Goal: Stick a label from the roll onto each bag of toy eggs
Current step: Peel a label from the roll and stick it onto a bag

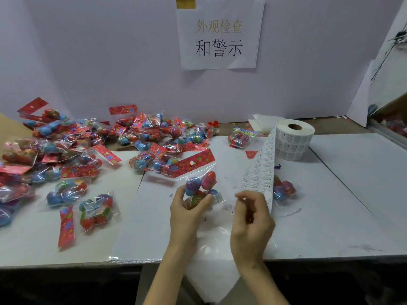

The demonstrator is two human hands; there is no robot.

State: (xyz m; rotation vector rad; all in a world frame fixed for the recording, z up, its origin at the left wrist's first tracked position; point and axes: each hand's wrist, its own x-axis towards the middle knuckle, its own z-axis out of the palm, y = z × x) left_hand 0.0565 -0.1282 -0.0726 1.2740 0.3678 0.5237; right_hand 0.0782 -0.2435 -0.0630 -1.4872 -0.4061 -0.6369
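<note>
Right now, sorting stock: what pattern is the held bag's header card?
Red with multicoloured flowers: paper header card of the clear plastic bag; head view.

Soft, even overhead light with a cool violet cast; shadows are faint. Glare glints off the bags (66,150). The right hand (251,216) is motion-blurred. Edges bend, wide-angle; below the table (352,194) is dark.

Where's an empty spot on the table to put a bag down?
The biggest bare patch is the table right of the label roll and the lone bag. A smaller one lies between the left hand and the front bag. The pile of bags at the left is crowded.
</note>
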